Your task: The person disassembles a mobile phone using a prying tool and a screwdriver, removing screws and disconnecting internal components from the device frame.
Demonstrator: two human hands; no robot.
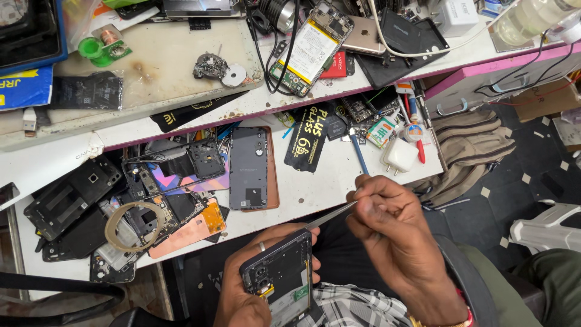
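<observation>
Two hands on one opened phone

Cradled in left hand [245, 290]: opened phone [279, 275], long axis running up and away, over lap below white bench [339, 181]. Pinched in right hand [393, 236]: metal tweezers [330, 216], tip angled down-left, touching phone's upper right corner.

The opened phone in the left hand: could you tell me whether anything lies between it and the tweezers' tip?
Nothing visible does. The right hand holds the tweezers, whose tip meets the top edge of the opened phone, gripped from beneath by the left hand.
</observation>
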